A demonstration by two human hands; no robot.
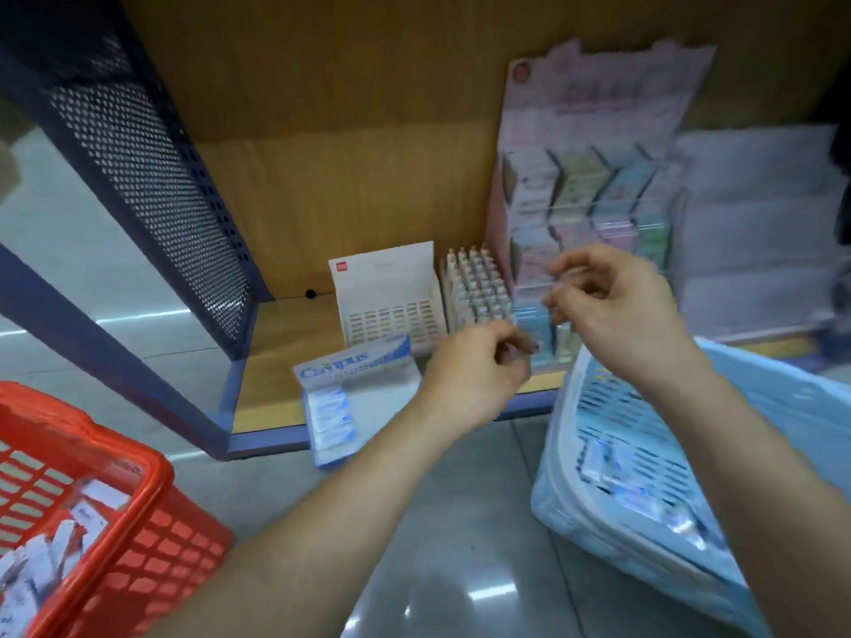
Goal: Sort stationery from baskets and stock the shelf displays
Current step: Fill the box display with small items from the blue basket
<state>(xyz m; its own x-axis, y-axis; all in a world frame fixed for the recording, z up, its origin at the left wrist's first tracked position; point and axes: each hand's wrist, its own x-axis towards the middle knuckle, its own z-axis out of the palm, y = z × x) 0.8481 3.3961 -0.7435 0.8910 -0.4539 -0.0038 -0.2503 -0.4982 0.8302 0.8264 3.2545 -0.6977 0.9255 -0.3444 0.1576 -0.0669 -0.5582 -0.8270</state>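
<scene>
Both my hands are raised in front of the low wooden shelf [276, 356]. My left hand [474, 370] has its fingers curled and pinches a small dark item [520, 348] at the fingertips. Just up and to the right, my right hand [612, 306] has its fingers curled too; blur hides whether it holds anything. A red basket [152, 508] at lower left holds white packets [55, 545]. The pale blue basket [783, 407] at right holds blue-and-white packets [644, 490]. Behind my hands stands a pastel display stand [594, 177] of small boxes.
On the shelf sit a blue-and-white Campus box [350, 389] overhanging the front edge, a white display box [391, 301] and a tray of upright white sticks [474, 287]. A dark perforated metal panel [152, 177] closes the shelf's left side. Grey glossy floor [460, 545] lies between the baskets.
</scene>
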